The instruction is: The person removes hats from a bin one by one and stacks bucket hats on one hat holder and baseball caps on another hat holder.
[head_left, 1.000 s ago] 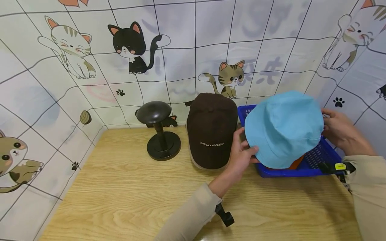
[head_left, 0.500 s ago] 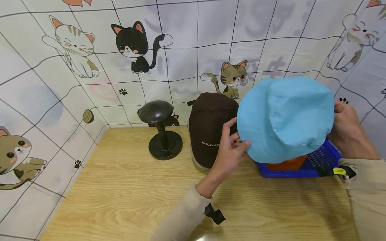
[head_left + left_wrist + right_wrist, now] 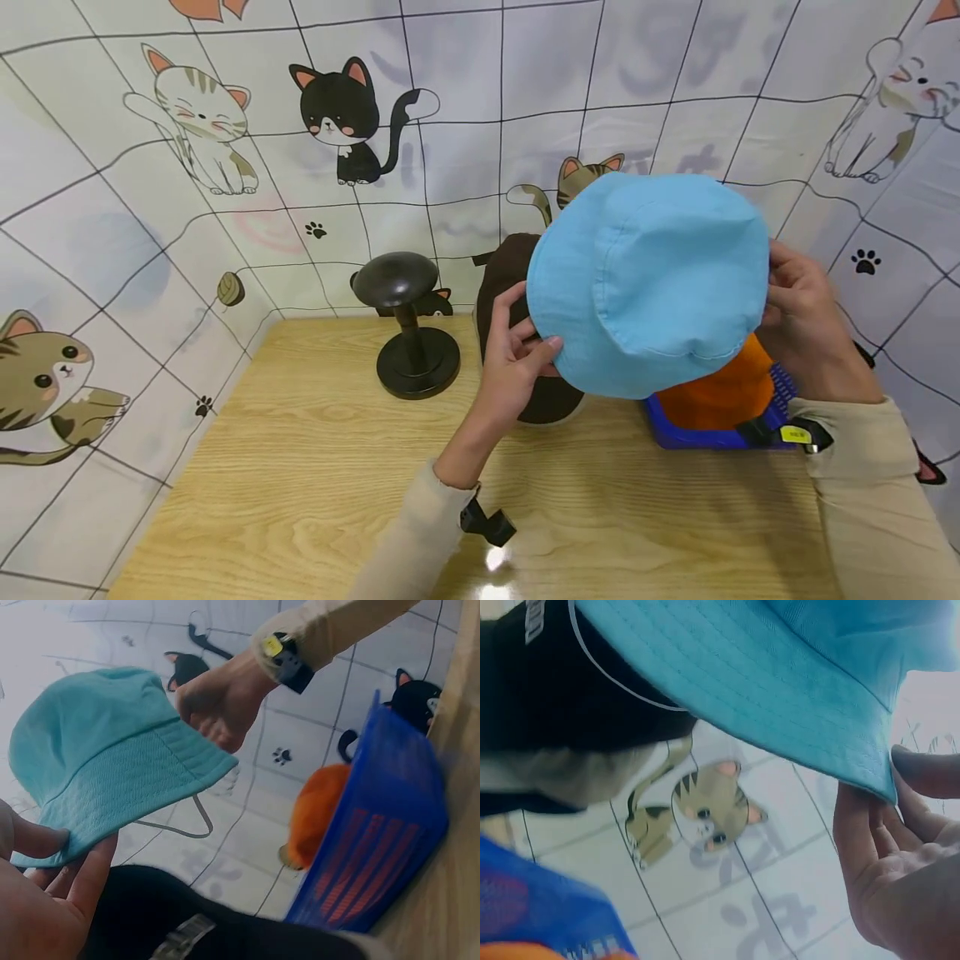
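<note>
A light blue bucket hat [image 3: 652, 283] is held up in the air, crown upward and brim tilted, between both hands. My left hand [image 3: 512, 362] pinches its brim at the left, the thumb on top and fingers below, as the left wrist view shows on the brim [image 3: 127, 802]. On the opposite side my right hand [image 3: 806, 321] pinches the brim, also plain in the right wrist view, where thumb and fingers of the right hand [image 3: 900, 855] meet at its corner. A thin cord [image 3: 180, 829] hangs in a loop under the hat. Behind it, a dark brown cap [image 3: 498, 283] is partly hidden.
A black stand with a domed top [image 3: 396, 279] and round base stands left of the cap on the wooden table [image 3: 300, 467]. At the right, a blue plastic basket [image 3: 675, 437] holds an orange hat [image 3: 720, 387]. A cat-patterned cloth [image 3: 465, 150] covers the walls behind.
Both hands have raised the blue bucket hat from over the basket and carried it left, in front of the brown cap. More of the orange hat shows now.
</note>
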{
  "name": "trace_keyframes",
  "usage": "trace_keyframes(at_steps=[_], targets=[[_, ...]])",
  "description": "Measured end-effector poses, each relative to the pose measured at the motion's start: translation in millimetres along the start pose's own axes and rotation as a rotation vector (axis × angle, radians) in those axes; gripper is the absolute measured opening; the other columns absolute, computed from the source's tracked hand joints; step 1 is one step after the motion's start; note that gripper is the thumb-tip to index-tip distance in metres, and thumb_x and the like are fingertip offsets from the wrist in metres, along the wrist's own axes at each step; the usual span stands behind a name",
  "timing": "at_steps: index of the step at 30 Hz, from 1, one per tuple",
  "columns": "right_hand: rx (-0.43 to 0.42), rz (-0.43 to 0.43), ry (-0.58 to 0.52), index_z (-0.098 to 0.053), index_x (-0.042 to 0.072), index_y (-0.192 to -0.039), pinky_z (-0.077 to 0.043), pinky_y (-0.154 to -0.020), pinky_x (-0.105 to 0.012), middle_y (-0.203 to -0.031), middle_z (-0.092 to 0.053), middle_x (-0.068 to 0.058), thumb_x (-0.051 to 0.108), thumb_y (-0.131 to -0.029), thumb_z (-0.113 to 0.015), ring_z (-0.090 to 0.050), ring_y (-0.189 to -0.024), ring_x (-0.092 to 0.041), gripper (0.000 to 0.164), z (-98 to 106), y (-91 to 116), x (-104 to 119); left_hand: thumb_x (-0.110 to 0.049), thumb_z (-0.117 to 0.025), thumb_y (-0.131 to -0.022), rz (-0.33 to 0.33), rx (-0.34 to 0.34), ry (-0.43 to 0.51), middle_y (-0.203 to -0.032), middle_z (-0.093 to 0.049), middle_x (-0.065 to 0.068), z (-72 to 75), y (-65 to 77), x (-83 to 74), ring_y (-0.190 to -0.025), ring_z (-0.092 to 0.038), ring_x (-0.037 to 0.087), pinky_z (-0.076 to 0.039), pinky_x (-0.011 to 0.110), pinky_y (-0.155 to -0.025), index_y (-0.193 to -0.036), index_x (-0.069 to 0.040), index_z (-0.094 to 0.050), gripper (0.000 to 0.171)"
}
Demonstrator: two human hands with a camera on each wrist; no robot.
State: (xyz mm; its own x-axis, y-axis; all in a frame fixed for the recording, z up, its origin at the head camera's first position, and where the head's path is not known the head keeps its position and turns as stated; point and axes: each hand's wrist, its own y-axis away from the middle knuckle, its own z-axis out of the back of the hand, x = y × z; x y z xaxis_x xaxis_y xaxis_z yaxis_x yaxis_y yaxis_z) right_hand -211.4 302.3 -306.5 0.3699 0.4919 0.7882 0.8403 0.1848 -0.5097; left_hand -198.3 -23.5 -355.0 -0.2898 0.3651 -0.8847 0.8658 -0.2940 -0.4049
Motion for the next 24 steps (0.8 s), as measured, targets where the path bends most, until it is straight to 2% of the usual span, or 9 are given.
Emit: trace_keyframes(at_steps=[5, 8, 10, 12, 15, 20, 22, 24], targets=[[0.065, 0.038, 0.039, -0.040, -0.008, -0.150, -0.061, -0.075, -0.020, -0.128, -0.059, -0.011, -0.021, -0.100, -0.036, -0.064, -0.098, -0.016, 0.051, -25, -9, -12, 0.003, -0.057, -0.101, -0.004, -0.031, -0.027, -0.143, -0.059, 0.028, 24.7, 4.4, -13.3, -0.099, -0.075, 0.010, -0.063, 0.034, -0.079, -0.157, -0.028, -0.026, 0.072], [0.069, 0.037, 0.084, -0.042, -0.005, -0.151, -0.061, -0.077, -0.021, -0.144, -0.053, -0.011, -0.020, -0.101, -0.040, -0.068, -0.096, -0.015, 0.052, -42, -15, -19, 0.003, -0.057, -0.101, -0.025, -0.045, -0.040, -0.140, -0.061, 0.027, 43.5, 7.5, -21.9, -0.098, -0.076, 0.013, -0.063, 0.034, -0.078, -0.157, -0.026, -0.027, 0.070], [0.055, 0.030, 0.126, -0.045, -0.003, -0.150, -0.061, -0.075, -0.022, -0.148, -0.051, -0.010, -0.016, -0.101, -0.044, -0.071, -0.091, -0.014, 0.050, -54, -19, -23, 0.004, -0.058, -0.100, -0.045, -0.052, -0.048, -0.134, -0.067, 0.022, 56.9, 9.8, -27.9, -0.095, -0.077, 0.014, -0.063, 0.033, -0.075, -0.156, -0.025, -0.028, 0.070], [0.027, 0.017, 0.192, -0.048, 0.000, -0.149, -0.061, -0.074, -0.021, -0.148, -0.051, -0.008, -0.012, -0.102, -0.048, -0.073, -0.086, -0.014, 0.049, -67, -23, -27, 0.005, -0.058, -0.099, -0.064, -0.057, -0.062, -0.128, -0.071, 0.013, 70.2, 12.7, -33.9, -0.091, -0.077, 0.015, -0.063, 0.033, -0.073, -0.156, -0.023, -0.029, 0.070], [-0.021, 0.012, 0.274, -0.055, 0.004, -0.144, -0.061, -0.076, -0.021, -0.141, -0.054, -0.008, -0.008, -0.102, -0.053, -0.075, -0.089, -0.013, 0.044, -87, -29, -36, 0.007, -0.057, -0.099, -0.079, -0.073, -0.075, -0.120, -0.074, 0.001, 89.5, 17.7, -43.0, -0.084, -0.077, 0.015, -0.063, 0.031, -0.070, -0.155, -0.024, -0.030, 0.070], [-0.150, 0.026, 0.273, -0.070, 0.004, -0.117, -0.060, -0.077, -0.019, -0.120, -0.064, -0.006, -0.004, -0.098, -0.064, -0.073, -0.087, -0.010, 0.022, -119, -36, -57, 0.013, -0.053, -0.099, -0.102, -0.098, -0.038, -0.119, -0.074, 0.000, 121.9, 24.6, -56.3, -0.091, -0.076, 0.015, -0.063, 0.031, -0.069, -0.154, -0.024, -0.030, 0.070], [-0.188, 0.033, 0.271, -0.072, 0.002, -0.117, -0.060, -0.081, -0.019, -0.119, -0.065, -0.005, -0.001, -0.098, -0.066, -0.071, -0.092, -0.010, 0.020, -132, -38, -68, 0.015, -0.051, -0.099, -0.112, -0.103, -0.021, -0.120, -0.074, 0.001, 135.3, 26.7, -60.6, -0.094, -0.076, 0.016, -0.064, 0.032, -0.070, -0.154, -0.023, -0.030, 0.070], [-0.201, 0.032, 0.277, -0.069, -0.001, -0.125, -0.060, -0.084, -0.019, -0.123, -0.063, -0.006, -0.001, -0.099, -0.065, -0.069, -0.097, -0.011, 0.026, -145, -40, -78, 0.016, -0.050, -0.099, -0.113, -0.109, -0.012, -0.120, -0.074, 0.002, 148.6, 28.7, -64.4, -0.094, -0.076, 0.015, -0.064, 0.031, -0.070, -0.154, -0.023, -0.030, 0.070]])
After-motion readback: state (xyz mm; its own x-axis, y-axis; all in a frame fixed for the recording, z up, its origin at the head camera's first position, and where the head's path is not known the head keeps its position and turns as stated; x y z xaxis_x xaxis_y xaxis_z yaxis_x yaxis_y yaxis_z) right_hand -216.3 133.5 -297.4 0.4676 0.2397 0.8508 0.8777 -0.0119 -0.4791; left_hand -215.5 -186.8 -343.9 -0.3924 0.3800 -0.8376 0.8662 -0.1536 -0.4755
